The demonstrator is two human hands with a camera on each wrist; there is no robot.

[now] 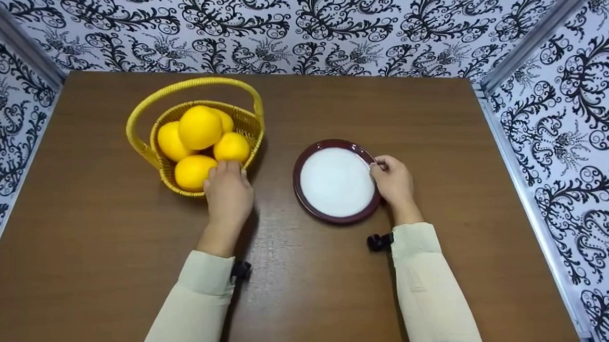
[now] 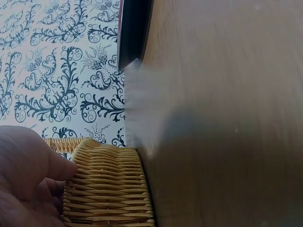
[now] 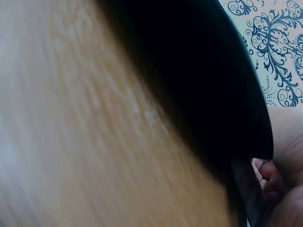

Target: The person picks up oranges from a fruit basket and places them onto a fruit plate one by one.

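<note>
A yellow wicker basket (image 1: pixel 259 124) with a tall arched handle stands on the left half of the table. Several round yellow-orange fruits (image 1: pixel 200 127) are piled inside it. My left hand (image 1: pixel 229 193) grips the basket's near right rim, right beside two of the fruits. Seen from the left wrist, the thumb (image 2: pixel 59 165) lies against the woven wall and the other fingers are partly hidden behind it. Right of the basket is a white plate (image 1: pixel 337 183) with a dark maroon rim. My right hand (image 1: pixel 395 183) pinches its right edge; the right wrist view catches the plate's dark underside (image 3: pixel 203 80).
Under everything is a brown wooden table (image 1: pixel 297 306). Walls with black scroll patterns (image 1: pixel 270 28) enclose its back and sides, and a pale metal rail (image 1: pixel 537 214) runs along the right edge. Each sleeve cuff carries a small black wrist camera (image 1: pixel 379 242).
</note>
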